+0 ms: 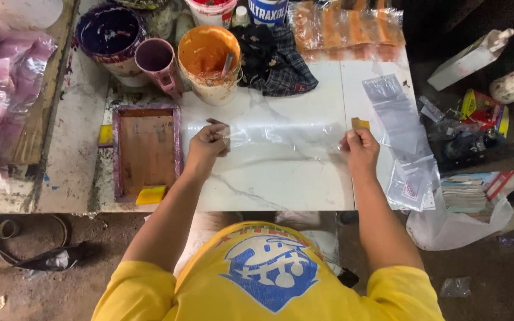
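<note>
At the frame's centre, the left hand (208, 141) and right hand (359, 145) are stretching a clear, thin plastic bag (281, 135) over the white marble-patterned tabletop (269, 178). Both hands' fingers are pinching its ends. A wooden-framed printing screen (146, 151) is lying left of it.

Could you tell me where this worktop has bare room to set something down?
Bare white marble worktop lies along the near edge, between the maroon wooden-framed screen and the stack of clear plastic bags. The back is crowded with the orange paint bucket and dark cloth.
</note>
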